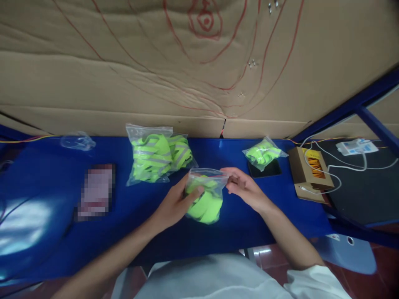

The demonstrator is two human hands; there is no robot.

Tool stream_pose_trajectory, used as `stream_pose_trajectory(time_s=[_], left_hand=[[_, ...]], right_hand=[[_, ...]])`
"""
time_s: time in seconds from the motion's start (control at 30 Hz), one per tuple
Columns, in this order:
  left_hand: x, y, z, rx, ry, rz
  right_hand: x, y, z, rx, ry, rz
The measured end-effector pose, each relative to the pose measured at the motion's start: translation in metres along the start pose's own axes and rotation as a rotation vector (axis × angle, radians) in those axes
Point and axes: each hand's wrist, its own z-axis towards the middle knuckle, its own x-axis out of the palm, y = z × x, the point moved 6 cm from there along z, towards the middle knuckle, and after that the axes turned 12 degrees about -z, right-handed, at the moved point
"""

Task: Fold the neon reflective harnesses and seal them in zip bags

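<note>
A clear zip-lock bag (205, 203) filled with neon yellow-green fabric strips is held up over the near middle of the blue table. My left hand (181, 199) grips its left side, thumb across the front and fingers hidden behind. At the bag's upper right corner, my right hand (243, 186) pinches the zip edge with curled fingers. Just behind my left hand lie a larger zip bag (151, 158) of green strips with grey reflective bands and another such bag (181, 151) against it.
A small bag of green strips (264, 153) rests on a dark flat object (271, 169) at the right. Beyond it stand an open cardboard box (308, 182) and white cables (339, 168). Crumpled clear plastic (77, 142) and a blurred-out flat item (96, 191) lie left. Cardboard (93, 83) walls the back.
</note>
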Motion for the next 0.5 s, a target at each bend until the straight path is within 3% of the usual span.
stream_pose_trajectory(time_s=[0.13, 0.33, 0.5], left_hand=[[0.003, 0.016, 0.014, -0.115, 0.042, -0.289], [0.001, 0.025, 0.019, -0.195, 0.125, -0.571], [-0.007, 0.035, 0.019, -0.201, 0.030, -0.531]], right_hand=[[-0.003, -0.017, 0.011, 0.026, -0.090, -0.067], [0.008, -0.022, 0.012, -0.013, -0.023, -0.003], [0.005, -0.026, 0.007, 0.079, -0.116, -0.029]])
